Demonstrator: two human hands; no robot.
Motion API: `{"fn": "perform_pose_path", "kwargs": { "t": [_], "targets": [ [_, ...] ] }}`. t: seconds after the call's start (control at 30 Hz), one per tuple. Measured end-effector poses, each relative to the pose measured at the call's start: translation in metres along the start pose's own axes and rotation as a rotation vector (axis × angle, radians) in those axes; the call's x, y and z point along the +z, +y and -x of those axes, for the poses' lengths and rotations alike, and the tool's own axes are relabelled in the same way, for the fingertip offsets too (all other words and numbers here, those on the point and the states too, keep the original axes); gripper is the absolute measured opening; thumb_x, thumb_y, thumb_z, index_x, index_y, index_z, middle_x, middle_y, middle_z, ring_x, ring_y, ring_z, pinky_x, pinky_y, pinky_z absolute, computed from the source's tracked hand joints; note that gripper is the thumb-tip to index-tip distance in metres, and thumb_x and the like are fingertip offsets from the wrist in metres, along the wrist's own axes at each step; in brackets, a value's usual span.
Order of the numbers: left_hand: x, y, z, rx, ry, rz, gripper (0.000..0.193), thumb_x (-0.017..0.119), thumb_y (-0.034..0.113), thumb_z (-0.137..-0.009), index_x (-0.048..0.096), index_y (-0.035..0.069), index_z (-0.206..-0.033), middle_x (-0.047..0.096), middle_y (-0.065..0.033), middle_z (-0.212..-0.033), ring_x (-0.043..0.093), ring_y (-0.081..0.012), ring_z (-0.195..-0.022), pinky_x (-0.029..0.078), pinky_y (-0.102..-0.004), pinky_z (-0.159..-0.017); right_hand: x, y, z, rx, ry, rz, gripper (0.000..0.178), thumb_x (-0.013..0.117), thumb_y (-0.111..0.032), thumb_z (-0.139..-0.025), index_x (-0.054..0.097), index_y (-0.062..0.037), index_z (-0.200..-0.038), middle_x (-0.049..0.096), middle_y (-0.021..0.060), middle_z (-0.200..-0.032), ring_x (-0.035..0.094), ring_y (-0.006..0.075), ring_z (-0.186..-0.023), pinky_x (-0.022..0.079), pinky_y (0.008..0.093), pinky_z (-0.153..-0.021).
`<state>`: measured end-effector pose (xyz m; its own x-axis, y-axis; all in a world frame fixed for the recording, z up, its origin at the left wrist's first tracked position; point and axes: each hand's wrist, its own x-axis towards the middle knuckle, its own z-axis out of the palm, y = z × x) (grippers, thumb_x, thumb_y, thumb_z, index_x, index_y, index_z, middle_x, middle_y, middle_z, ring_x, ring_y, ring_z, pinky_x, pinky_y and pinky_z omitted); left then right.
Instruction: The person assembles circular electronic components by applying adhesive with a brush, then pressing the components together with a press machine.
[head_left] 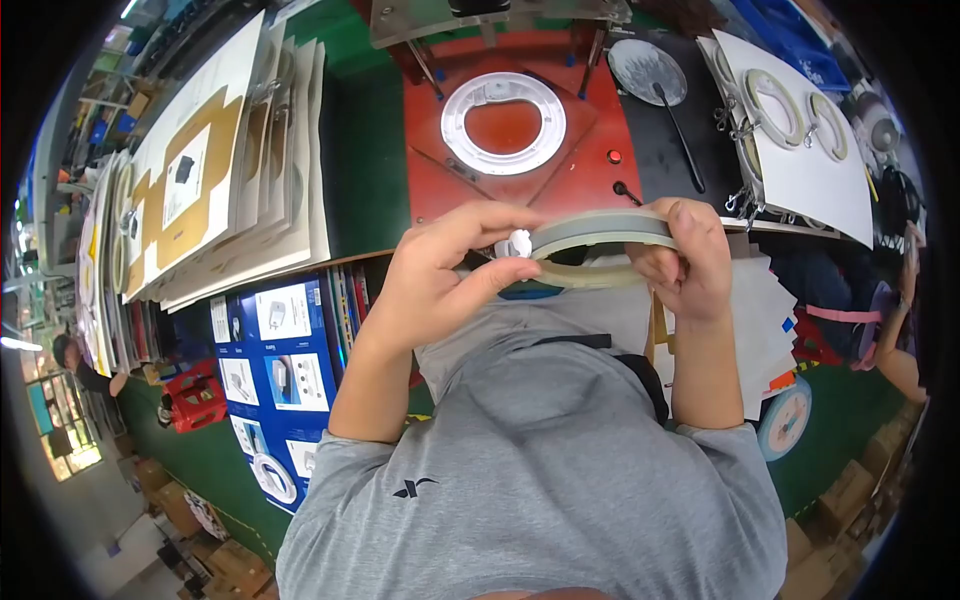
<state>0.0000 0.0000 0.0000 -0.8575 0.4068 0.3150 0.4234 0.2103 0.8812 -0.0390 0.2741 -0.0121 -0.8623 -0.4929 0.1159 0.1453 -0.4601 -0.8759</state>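
- One pale ring [605,225] with a grey band round its side, held up in front of the grey shirt [580,430].
- Small white piece [517,244] at the ring's left end; fixed to it or merely beside it, impossible to tell.
- Left hand [440,260] pinching the white piece between thumb and forefinger.
- Right hand [700,255] grasping the ring's right end, fingers curled.
- Beyond, on the bench [365,150], a red plate [425,195] bearing a flat white ring [500,92].
- Right of the plate, a round grey dish [635,70].
- Farther right, cream rings [755,95] on a white board [855,205].
- Far left, stacked boards [290,170].
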Motion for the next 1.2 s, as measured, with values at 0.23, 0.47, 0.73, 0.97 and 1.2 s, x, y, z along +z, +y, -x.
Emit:
{"fn": "perform_pose_path", "kwargs": {
  "t": [0.23,0.47,0.73,0.97,1.2],
  "targets": [
    [0.007,0.008,-0.008,-0.132,-0.021,-0.022,0.03,0.071,-0.001,-0.094,0.068,-0.006,-0.123,0.073,-0.0153,-0.116,0.071,-0.022,-0.106,0.056,-0.0312,-0.091,-0.009,0.002,0.003,-0.093,0.066,-0.066,0.045,0.05,-0.025,-0.11,0.05,-0.0062,-0.069,0.043,-0.0016,-0.054,0.029,0.0045,-0.046,0.023,0.0245,-0.045],
    [0.015,0.004,-0.019,-0.036,-0.005,0.029,0.031,0.072,-0.001,-0.092,0.069,-0.007,-0.123,0.071,-0.0169,-0.118,0.069,-0.022,-0.106,0.056,-0.031,-0.087,-0.017,0.001,0.004,-0.121,0.097,-0.134,0.048,0.052,-0.025,-0.109,0.048,-0.0082,-0.064,0.041,-0.0031,-0.054,0.028,0.0042,-0.046,0.021,0.0254,-0.044],
    [0.03,-0.026,-0.011,-0.241,0.154,0.138,0.034,0.082,0.003,-0.086,0.072,-0.004,-0.118,0.075,-0.011,-0.108,0.072,-0.0155,-0.091,0.057,-0.027,-0.082,-0.006,0.005,-0.011,0.139,0.397,0.056,0.053,0.065,-0.03,-0.104,0.047,-0.0127,-0.058,0.04,-0.006,-0.053,0.032,0.0041,-0.046,0.021,0.0254,-0.045],
    [0.037,-0.053,0.016,-0.358,0.29,0.468,0.031,0.068,-0.004,-0.097,0.063,-0.007,-0.128,0.074,-0.0124,-0.114,0.07,-0.016,-0.106,0.054,-0.0283,-0.095,-0.08,0.002,-0.041,-0.105,0.655,0.928,0.03,0.064,-0.027,-0.104,0.071,0.0015,-0.098,0.072,0.0083,-0.085,0.067,0.0134,-0.079,0.052,0.03,-0.072],
    [0.03,-0.069,0.02,-0.428,0.4,0.489,0.03,0.068,0.003,-0.1,0.063,-0.007,-0.128,0.074,-0.0139,-0.114,0.069,-0.0188,-0.108,0.053,-0.0314,-0.098,-0.154,0.044,-0.04,-0.036,0.788,1.707,0.025,0.071,-0.02,-0.095,0.063,0.0006,-0.107,0.066,0.0207,-0.104,0.065,0.0411,-0.1,0.051,0.0493,-0.084]
  ]
}}
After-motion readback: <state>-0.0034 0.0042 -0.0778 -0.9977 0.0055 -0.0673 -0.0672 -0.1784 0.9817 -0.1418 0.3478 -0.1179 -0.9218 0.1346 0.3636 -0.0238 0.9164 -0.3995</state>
